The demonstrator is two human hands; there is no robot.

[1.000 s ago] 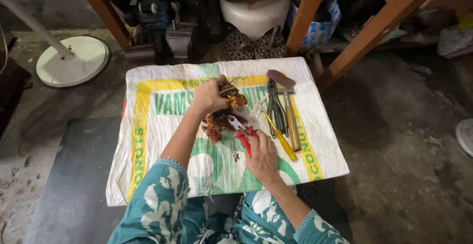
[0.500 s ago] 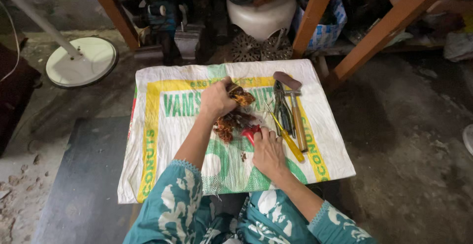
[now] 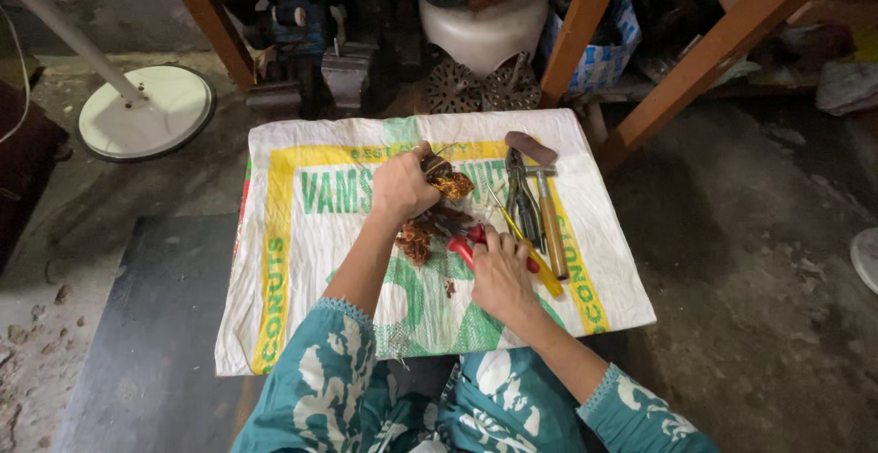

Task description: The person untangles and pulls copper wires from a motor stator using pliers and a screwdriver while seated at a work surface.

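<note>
My left hand (image 3: 401, 184) grips a dark, rusty brown bundle of copper-coloured wire windings (image 3: 437, 208) on a white woven sack (image 3: 302, 261) with yellow and green print. My right hand (image 3: 500, 277) is closed around the red handles of a cutting tool (image 3: 465, 244), its jaws pointed into the lower part of the bundle. Loose brown wire scraps lie under the bundle. Both forearms wear teal sleeves with a white pattern.
To the right of the bundle on the sack lie a yellow-handled screwdriver (image 3: 529, 250), dark pliers (image 3: 521, 199) and a wooden-handled hammer (image 3: 545, 206). Wooden frame legs (image 3: 722, 51), a white round fan base (image 3: 144, 111), a white pot and metal parts stand beyond the sack.
The view has shifted slightly. Both hands stay on the bundle and the red-handled tool, with little visible movement.
</note>
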